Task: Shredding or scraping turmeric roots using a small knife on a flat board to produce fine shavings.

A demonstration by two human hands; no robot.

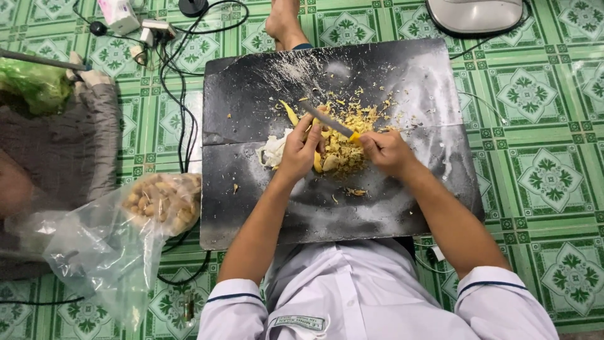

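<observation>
Dark board (pixel 251 189) on green tiled floor (pixel 541 176), yellow shavings pile (pixel 352 126) at its centre, left hand (pixel 297 151) clamped around a yellow-white piece at the pile's 8 o'clock, right hand (pixel 385 151) fisted on knife (pixel 327 121), blade pointing 10 o'clock.

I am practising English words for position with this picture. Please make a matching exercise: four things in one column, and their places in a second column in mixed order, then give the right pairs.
Things
1. knife
2. clear bag of small brown pieces
3. bare foot
4. yellow peelings

Places
A. at the far edge of the dark board
B. on the floor, left of the board
C. in the right hand, blade pointing up and left
D. heaped on the middle of the board, beyond the left hand

Pairs: 1-C, 2-B, 3-A, 4-D
</observation>
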